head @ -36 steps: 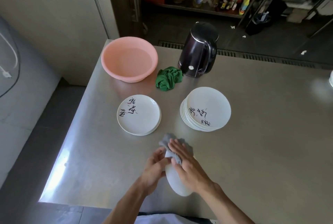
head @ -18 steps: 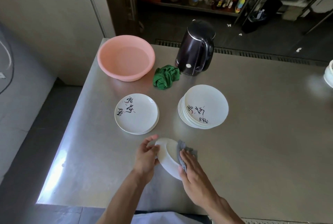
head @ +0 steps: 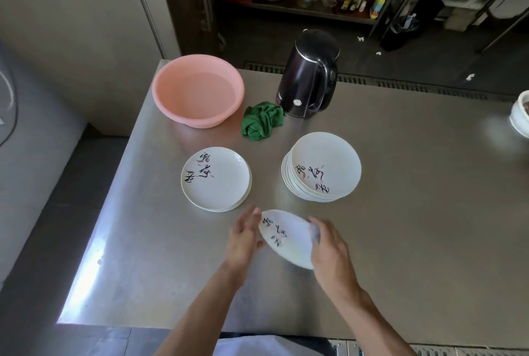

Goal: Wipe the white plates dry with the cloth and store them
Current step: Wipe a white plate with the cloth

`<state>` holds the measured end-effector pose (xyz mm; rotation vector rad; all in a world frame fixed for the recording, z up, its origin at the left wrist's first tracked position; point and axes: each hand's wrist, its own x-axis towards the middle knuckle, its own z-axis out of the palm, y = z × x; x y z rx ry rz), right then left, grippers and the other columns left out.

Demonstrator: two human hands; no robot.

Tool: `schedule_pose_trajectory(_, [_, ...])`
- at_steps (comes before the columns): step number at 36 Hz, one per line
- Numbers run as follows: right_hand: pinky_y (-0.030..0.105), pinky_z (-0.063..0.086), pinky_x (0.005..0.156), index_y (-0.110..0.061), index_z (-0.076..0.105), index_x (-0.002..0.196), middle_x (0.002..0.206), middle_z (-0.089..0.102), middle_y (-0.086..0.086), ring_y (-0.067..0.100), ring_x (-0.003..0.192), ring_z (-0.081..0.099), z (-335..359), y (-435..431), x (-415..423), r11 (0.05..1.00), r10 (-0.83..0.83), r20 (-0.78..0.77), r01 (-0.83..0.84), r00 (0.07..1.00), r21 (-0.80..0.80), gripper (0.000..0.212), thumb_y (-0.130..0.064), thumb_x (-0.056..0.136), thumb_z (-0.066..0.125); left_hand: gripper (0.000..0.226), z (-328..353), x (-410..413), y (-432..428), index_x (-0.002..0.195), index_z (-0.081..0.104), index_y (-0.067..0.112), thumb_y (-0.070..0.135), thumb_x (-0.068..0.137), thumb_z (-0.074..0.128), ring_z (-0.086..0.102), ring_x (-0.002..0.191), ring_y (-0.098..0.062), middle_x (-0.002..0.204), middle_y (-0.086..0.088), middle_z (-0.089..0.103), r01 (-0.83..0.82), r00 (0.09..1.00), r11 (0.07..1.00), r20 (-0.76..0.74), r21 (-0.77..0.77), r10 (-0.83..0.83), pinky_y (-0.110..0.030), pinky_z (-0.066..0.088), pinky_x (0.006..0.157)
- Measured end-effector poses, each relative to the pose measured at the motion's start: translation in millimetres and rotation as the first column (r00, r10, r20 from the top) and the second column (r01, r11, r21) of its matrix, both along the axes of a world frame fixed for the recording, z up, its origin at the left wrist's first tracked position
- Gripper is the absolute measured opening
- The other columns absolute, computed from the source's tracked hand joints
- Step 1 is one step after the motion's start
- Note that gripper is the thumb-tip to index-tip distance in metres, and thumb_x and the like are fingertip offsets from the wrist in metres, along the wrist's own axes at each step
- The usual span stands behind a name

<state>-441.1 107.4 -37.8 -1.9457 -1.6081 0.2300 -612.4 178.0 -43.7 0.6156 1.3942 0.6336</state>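
Note:
I hold a white plate (head: pixel 287 237) with black brush writing, face up and tilted, just above the steel table (head: pixel 415 212) near its front edge. My left hand (head: pixel 243 238) lies against the plate's left rim with fingers stretched out. My right hand (head: pixel 329 247) grips the grey cloth (head: pixel 315 232) against the plate's right rim; most of the cloth is hidden under my fingers. A low stack of plates (head: pixel 216 178) lies to the left behind it. A taller stack of plates (head: pixel 323 167) stands to the right.
At the back left of the table sits a pink basin (head: pixel 197 89) holding water. A crumpled green cloth (head: pixel 262 119) lies beside it, a black kettle (head: pixel 310 75) behind that. A white bowl (head: pixel 521 115) shows at the right edge. The table's left edge drops to the floor.
The plate has been turned from its underside to face up, so the writing shows. My right hand with the cloth has shifted from the plate's middle to its right rim.

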Motion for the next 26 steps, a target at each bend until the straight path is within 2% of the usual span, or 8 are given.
schedule_pose_trajectory(3, [0.024, 0.042, 0.061, -0.009, 0.058, 0.089, 0.075, 0.061, 0.005, 0.029, 0.070, 0.055, -1.4, 10.0, 9.2, 0.959, -0.267, -0.288, 0.225, 0.920, -0.171, 0.020, -0.015, 0.104, 0.048, 0.038, -11.1, -10.4, -12.1, 0.126, 0.066, 0.026, 0.050, 0.104, 0.048, 0.048, 0.129, -0.031, 0.126, -0.014, 0.055, 0.375, 0.864, 0.921, -0.397, 0.100, -0.309, -0.048, 0.036, 0.117])
schedule_pose_trajectory(8, [0.036, 0.048, 0.032, -0.013, 0.047, 0.082, 0.075, 0.050, 0.009, 0.032, 0.062, 0.051, -10.3, 13.8, 15.8, 0.843, -0.525, -0.475, 0.357, 0.706, -0.402, 0.027, -0.029, 0.104, 0.043, 0.037, -12.2, -18.9, -33.8, 0.126, 0.065, 0.022, 0.040, 0.111, 0.037, 0.076, 0.099, -0.028, 0.110, -0.003, 0.078, 0.343, 0.938, 0.937, 0.078, -0.063, -0.339, -0.047, 0.063, 0.082])
schedule_pose_trajectory(12, [0.044, 0.059, 0.053, -0.028, 0.060, 0.105, 0.105, 0.067, 0.007, 0.039, 0.087, 0.066, -18.2, 10.3, 6.5, 0.802, -0.598, -0.497, 0.457, 0.629, -0.385, 0.023, -0.030, 0.105, 0.038, 0.034, -9.1, -20.6, -35.8, 0.122, 0.066, 0.023, 0.039, 0.111, 0.038, 0.078, 0.091, -0.028, 0.105, -0.002, 0.079, 0.288, 0.955, 0.954, 0.091, -0.079, -0.281, -0.043, 0.063, 0.066])
schedule_pose_trajectory(14, [0.044, 0.054, 0.094, -0.026, 0.057, 0.133, 0.132, 0.061, 0.003, 0.029, 0.116, 0.061, -24.2, 5.8, -3.7, 0.856, -0.516, -0.452, 0.414, 0.727, -0.311, 0.033, -0.027, 0.106, 0.039, 0.035, -7.5, -21.3, -33.1, 0.121, 0.066, 0.022, 0.040, 0.110, 0.038, 0.078, 0.088, -0.028, 0.104, -0.004, 0.079, 0.265, 0.963, 0.960, 0.075, -0.094, -0.258, -0.040, 0.062, 0.062])
schedule_pose_trajectory(16, [0.027, 0.036, 0.103, -0.015, 0.049, 0.145, 0.141, 0.051, 0.013, 0.028, 0.126, 0.052, -32.8, 3.0, -17.2, 0.925, -0.348, -0.323, 0.266, 0.880, -0.271, 0.041, -0.019, 0.104, 0.043, 0.035, -7.2, -20.1, -30.8, 0.121, 0.066, 0.021, 0.040, 0.110, 0.039, 0.078, 0.087, -0.027, 0.105, -0.005, 0.079, 0.254, 0.967, 0.964, 0.052, -0.083, -0.250, -0.038, 0.061, 0.061])
schedule_pose_trajectory(19, [0.028, 0.018, 0.120, -0.005, 0.026, 0.155, 0.162, 0.025, 0.016, 0.022, 0.152, 0.019, -40.6, 4.5, -43.4, 0.912, -0.003, -0.183, -0.073, 0.983, -0.404, 0.053, -0.023, 0.107, 0.035, 0.035, -7.8, -15.2, -30.6, 0.121, 0.067, 0.020, 0.037, 0.111, 0.037, 0.078, 0.089, -0.028, 0.103, -0.008, 0.079, 0.257, 0.966, 0.965, 0.049, -0.043, -0.255, -0.039, 0.062, 0.063])
schedule_pose_trajectory(22, [0.025, -0.007, 0.123, -0.012, 0.010, 0.158, 0.165, 0.002, -0.002, 0.001, 0.150, -0.014, -40.8, -0.9, -56.1, 0.811, 0.360, -0.187, -0.406, 0.914, -0.421, 0.056, -0.031, 0.108, 0.027, 0.042, -8.3, -15.3, -27.2, 0.115, 0.072, 0.018, 0.037, 0.112, 0.035, 0.077, 0.095, -0.026, 0.104, -0.010, 0.079, 0.205, 0.978, 0.978, 0.042, -0.020, -0.204, -0.041, 0.063, 0.069])
schedule_pose_trajectory(26, [0.023, 0.002, 0.124, -0.017, 0.031, 0.155, 0.163, 0.019, -0.012, -0.003, 0.150, 0.007, -29.0, -12.7, -41.3, 0.709, 0.555, -0.241, -0.605, 0.796, -0.364, 0.055, -0.044, 0.108, 0.026, 0.044, -8.9, -32.4, -18.4, 0.113, 0.071, 0.016, 0.036, 0.112, 0.032, 0.077, 0.093, -0.025, 0.102, -0.010, 0.079, 0.057, 0.998, 0.998, 0.016, 0.021, -0.058, -0.036, 0.062, 0.066])
